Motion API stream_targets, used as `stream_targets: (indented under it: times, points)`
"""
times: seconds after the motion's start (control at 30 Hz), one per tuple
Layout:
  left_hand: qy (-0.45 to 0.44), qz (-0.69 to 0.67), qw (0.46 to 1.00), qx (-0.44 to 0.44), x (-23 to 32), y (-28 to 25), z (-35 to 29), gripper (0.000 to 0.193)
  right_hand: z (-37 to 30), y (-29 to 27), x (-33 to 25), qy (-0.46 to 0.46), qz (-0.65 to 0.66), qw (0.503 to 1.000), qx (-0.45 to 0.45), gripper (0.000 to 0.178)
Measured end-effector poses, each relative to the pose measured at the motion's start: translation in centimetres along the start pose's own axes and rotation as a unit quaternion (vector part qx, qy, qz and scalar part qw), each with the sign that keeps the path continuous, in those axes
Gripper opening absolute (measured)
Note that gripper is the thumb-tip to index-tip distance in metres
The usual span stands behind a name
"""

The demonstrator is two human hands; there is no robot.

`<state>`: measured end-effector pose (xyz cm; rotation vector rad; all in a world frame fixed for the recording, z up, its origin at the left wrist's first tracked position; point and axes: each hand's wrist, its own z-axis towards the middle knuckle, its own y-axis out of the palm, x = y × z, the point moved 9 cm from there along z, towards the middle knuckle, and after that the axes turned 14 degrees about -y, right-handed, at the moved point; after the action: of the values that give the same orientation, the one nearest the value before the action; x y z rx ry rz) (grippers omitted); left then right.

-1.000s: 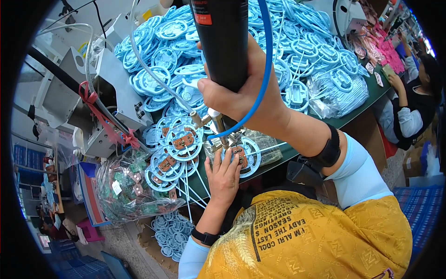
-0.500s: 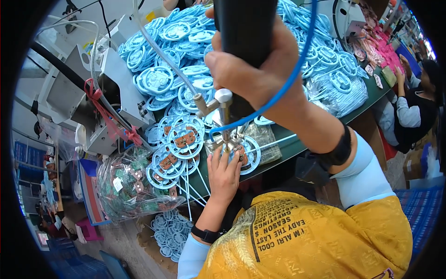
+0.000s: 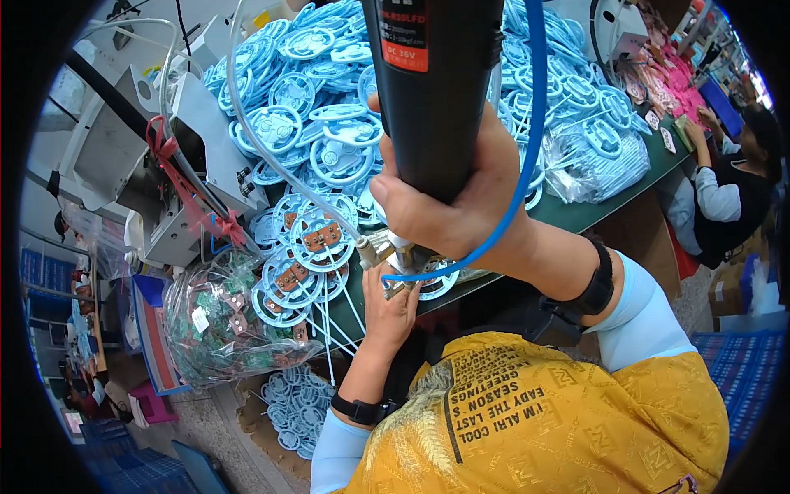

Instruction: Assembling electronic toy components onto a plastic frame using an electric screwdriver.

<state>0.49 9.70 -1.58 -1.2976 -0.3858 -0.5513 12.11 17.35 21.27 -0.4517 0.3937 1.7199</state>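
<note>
My right hand (image 3: 461, 198) is wrapped round the thick body of a black electric screwdriver (image 3: 436, 107), held upright above the near edge of the table. A blue cable (image 3: 527, 156) loops down past the hand to the tool's metal nose (image 3: 401, 257). Beneath the nose, a light blue round plastic part (image 3: 444, 284) shows only its right side. My left hand (image 3: 388, 319) holds that part from the near left, its fingertips mostly hidden by the nose. Left of it lie several similar parts (image 3: 311, 280) with brown circuit boards and white rods.
A big heap of light blue round parts (image 3: 288, 123) covers the far table (image 3: 597, 210). A plastic bag of boards (image 3: 218, 321) sits left, by a grey metal machine (image 3: 189, 173). A box of blue parts (image 3: 296, 412) stands below. A co-worker (image 3: 724, 181) sits at right.
My right hand and the screwdriver have tilted and moved slightly, so more of the tool's body shows. The metal nose is lower and now covers the left fingertips and much of the round part.
</note>
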Motion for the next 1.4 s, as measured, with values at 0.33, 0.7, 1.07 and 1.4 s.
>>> stream_targets:
  times: [0.33, 0.7, 1.07, 1.4]
  points:
    - [-0.024, -0.062, 0.998, -0.020, -1.6, 1.2, -0.6, 0.017, -0.7, 1.3, -0.9, -0.008, 0.060, 0.997, -0.046, 0.046]
    - [-0.006, 0.067, 0.996, 0.054, 0.1, 0.8, -0.6, 0.027, 1.8, -0.9, -2.2, -0.033, 0.021, 0.999, -0.005, 0.036]
    - [0.015, 0.057, 0.996, 0.062, 2.3, -0.6, 0.2, 0.021, 0.4, -1.4, -0.8, 0.003, -0.017, 1.000, -0.012, 0.038]
    - [0.020, 0.055, 0.997, 0.059, 1.3, 0.3, -0.3, 0.021, -0.4, -1.6, -1.5, -0.056, -0.058, 0.997, -0.002, 0.045]
